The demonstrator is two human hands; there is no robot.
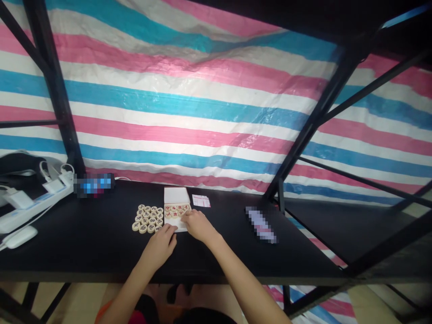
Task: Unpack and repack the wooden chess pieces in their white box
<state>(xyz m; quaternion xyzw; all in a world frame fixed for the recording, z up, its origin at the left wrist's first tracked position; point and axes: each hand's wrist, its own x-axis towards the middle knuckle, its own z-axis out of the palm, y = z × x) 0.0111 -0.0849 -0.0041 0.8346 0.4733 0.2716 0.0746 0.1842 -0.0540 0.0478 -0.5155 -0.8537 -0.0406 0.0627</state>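
An open white box lies on the black table, its lid folded back. Inside its far part are two rows of round xiangqi pieces with red characters; the near part shows a bare white bottom. My left hand grips the box's near left corner, fingers over the rim. At the right side of the box, my right hand has its fingers closed on a xiangqi piece at the end of the second row, mostly covered by the fingertips. Left of the box, several xiangqi pieces with dark characters lie face up in rows.
A pink-and-white card lies behind my right hand. A blurred pale item is farther right. To the left are a white power strip with plugs, a white device and a blurred dark item. Black frame posts flank the table.
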